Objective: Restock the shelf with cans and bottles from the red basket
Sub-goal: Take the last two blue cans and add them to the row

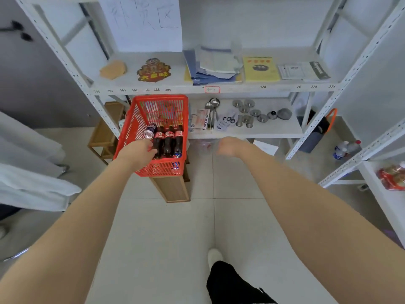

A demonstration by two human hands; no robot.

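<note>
1. Pale floor tiles [166,238] fill the near ground; a white shoe [214,256] and a dark trouser leg [232,286] stand on them at the lower middle.
2. Both bare forearms stretch forward over the tiles; the left hand [137,153] reaches into the red basket [161,170], its fingers curled by a bottle and a can, though whether they grip anything cannot be told; the right hand [228,147] hangs blurred in the air to the right of the basket, fingers folded loosely inward, holding nothing visible.
3. The basket sits on a wooden stand [173,189]; inside it three cola bottles [168,141] with red labels lie side by side, a silver-topped can [150,131] lies at their left, and a blue can [177,155] lies at the near right corner.
4. Beyond stands the white shelf [252,87]; its lower level carries metal weights [247,113], spoons [212,106] and scissors [230,119]; its upper level carries a yellow booklet [260,69], blue folders with papers [210,66] and a gold-and-red decoration [153,70].
5. A handwritten paper sign [142,23] hangs at the back, above that level.
</note>
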